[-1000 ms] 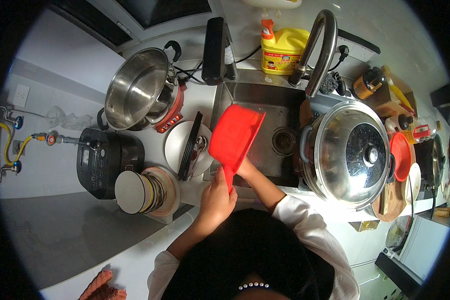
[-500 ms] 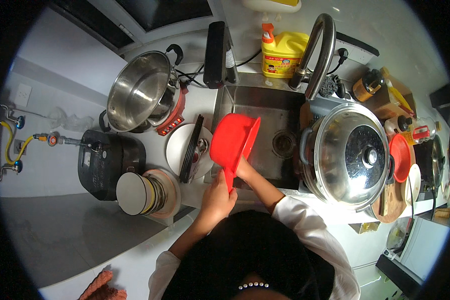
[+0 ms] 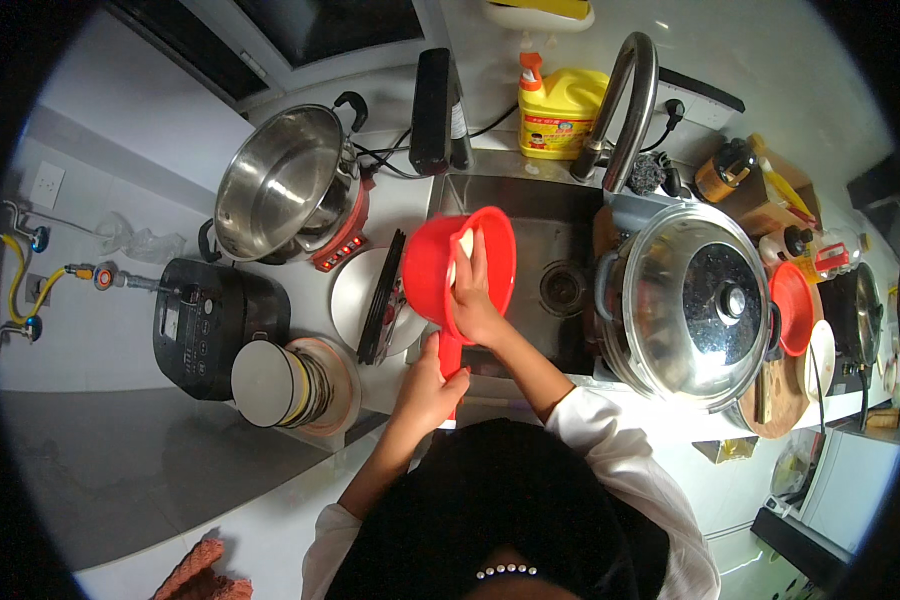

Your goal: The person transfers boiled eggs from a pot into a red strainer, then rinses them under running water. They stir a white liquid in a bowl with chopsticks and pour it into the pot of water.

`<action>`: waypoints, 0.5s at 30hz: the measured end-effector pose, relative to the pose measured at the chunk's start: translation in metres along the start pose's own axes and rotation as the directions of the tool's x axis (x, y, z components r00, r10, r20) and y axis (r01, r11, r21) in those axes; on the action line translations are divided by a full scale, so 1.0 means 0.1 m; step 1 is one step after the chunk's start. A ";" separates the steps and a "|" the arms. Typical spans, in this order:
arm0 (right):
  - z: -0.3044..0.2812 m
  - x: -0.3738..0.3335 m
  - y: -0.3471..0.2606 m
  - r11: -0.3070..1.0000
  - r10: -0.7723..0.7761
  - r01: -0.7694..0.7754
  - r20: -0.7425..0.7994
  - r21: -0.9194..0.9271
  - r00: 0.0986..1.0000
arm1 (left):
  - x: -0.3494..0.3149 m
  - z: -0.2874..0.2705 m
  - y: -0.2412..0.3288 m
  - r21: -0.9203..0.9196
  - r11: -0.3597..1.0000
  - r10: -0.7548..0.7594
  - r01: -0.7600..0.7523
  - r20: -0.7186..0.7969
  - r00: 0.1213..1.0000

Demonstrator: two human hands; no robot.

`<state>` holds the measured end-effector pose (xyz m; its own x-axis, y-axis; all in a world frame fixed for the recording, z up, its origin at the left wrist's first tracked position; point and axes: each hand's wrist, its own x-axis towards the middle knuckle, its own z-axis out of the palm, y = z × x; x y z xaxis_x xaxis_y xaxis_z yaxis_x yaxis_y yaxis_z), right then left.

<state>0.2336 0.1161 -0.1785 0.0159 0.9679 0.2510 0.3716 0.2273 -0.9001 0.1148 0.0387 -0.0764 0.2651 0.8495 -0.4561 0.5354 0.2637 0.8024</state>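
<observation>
My left hand point(image 3: 432, 385) is closed round the handle of a red water ladle point(image 3: 422, 270), held tilted over the left edge of the steel sink point(image 3: 570, 215). My right hand point(image 3: 478, 305) reaches over the ladle's near rim, fingers bent into the bowl. Those fingers press a pale, whitish piece point(image 3: 464, 250) against the rim and inner wall; whether it is sponge or cloth I cannot tell. Just left of the ladle, black chopsticks point(image 3: 381, 295) and spoons lie across a white plate point(image 3: 352, 290).
A large lidded steel pot point(image 3: 685, 310) stands right of the sink, below the curved faucet point(image 3: 642, 90). A yellow detergent jug point(image 3: 562, 115) is behind. On the left are an open steel pot point(image 3: 280, 180), a black rice cooker point(image 3: 205, 325) and stacked dishes point(image 3: 270, 385).
The ladle has turned so its open mouth faces more upward. My right hand has come from behind it to the rim and inside, and the pale piece now shows.
</observation>
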 end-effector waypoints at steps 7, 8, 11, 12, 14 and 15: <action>-0.07 -0.29 0.02 0.784 0.592 -0.382 0.406 -0.489 0.696 | 0.13 0.03 -0.75 -0.558 0.791 -0.093 0.251 0.296 0.951; -0.06 -0.31 0.02 0.766 0.613 -0.351 0.446 -0.538 0.652 | 0.12 0.00 -0.85 -0.571 0.777 -0.099 0.266 0.306 0.947; -0.08 -0.39 0.31 0.822 0.368 -0.124 0.354 -0.555 0.860 | 0.06 -0.06 -0.76 -0.620 0.723 -0.089 0.304 0.352 0.932; -0.17 -0.34 0.06 0.848 0.265 -0.083 0.284 -0.523 0.922 | -0.01 -0.11 -0.70 -0.647 0.697 -0.087 0.309 0.352 0.932; -0.42 -0.24 -0.47 0.913 0.140 -0.063 0.165 -0.403 0.976 | -0.12 -0.21 -0.57 -0.673 0.684 -0.042 0.280 0.348 0.937; -0.58 -0.20 -0.65 0.949 0.128 -0.086 0.121 -0.304 0.984 | -0.17 -0.26 -0.50 -0.686 0.678 -0.015 0.265 0.347 0.938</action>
<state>0.2626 0.0754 -0.1047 -0.0494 0.9948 0.0888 0.6330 0.0999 -0.7677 0.0630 0.0226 -0.0990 0.5189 0.6340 -0.5734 -0.1172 0.7172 0.6870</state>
